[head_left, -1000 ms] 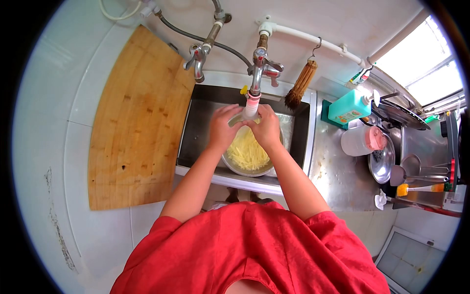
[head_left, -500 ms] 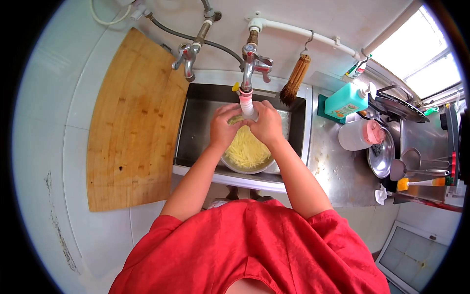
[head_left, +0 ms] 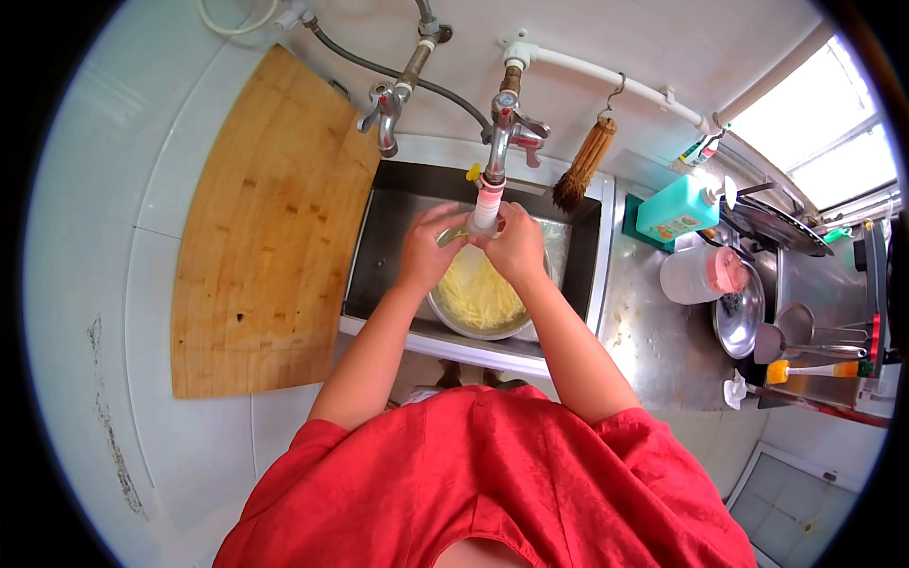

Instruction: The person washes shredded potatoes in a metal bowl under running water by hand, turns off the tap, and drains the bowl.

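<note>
A metal bowl [head_left: 483,333] of pale yellow shredded strips [head_left: 479,292], which look like potato, stands in the sink. Over its far rim hangs the faucet's white ribbed nozzle [head_left: 487,210]. My right hand [head_left: 517,248] curls its fingers and thumb around the nozzle's lower end from the right. My left hand [head_left: 431,250] comes from the left, its fingers bent toward the nozzle and its thumb near the right thumb just below it. The left fingertips are partly hidden, so their exact contact is unclear. A whitish blur, possibly running water, shows over the strips below my hands.
The dark metal sink [head_left: 379,237] surrounds the bowl. A wooden cutting board [head_left: 270,237] leans at the left, and a second faucet [head_left: 386,118] is behind it. A brush [head_left: 587,163] hangs from the pipe. On the right counter stand a turquoise bottle [head_left: 677,210] and a pink-lidded jar [head_left: 696,275].
The view has shifted slightly. My left fingers have moved closer to the nozzle, and a whitish blur now covers the upper part of the strips. Both hands remain at the nozzle.
</note>
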Motion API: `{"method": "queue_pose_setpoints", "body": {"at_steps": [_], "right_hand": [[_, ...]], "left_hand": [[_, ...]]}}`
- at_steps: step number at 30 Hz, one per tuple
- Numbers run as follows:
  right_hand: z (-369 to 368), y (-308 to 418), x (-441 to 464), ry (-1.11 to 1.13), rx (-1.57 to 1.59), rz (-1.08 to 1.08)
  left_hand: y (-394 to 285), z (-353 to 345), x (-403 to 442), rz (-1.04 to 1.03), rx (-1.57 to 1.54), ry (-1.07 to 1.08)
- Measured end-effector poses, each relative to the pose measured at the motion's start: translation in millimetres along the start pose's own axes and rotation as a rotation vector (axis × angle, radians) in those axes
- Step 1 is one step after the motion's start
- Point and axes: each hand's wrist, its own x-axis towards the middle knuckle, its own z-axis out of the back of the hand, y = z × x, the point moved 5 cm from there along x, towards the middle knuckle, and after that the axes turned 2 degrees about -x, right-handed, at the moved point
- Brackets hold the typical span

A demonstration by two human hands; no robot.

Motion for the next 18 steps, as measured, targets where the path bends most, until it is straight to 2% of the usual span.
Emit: {"method": "queue_pose_setpoints", "body": {"at_steps": [9, 18], "right_hand": [[7, -1, 0, -0.107, -0.055, 0.107], [16, -1, -1, -0.020, -0.197, 0.067]], "left_hand": [[-6, -12, 6, -0.037, -0.015, 0.032], [-9, -17, 7, -0.042, -0.039, 0.031]]}}
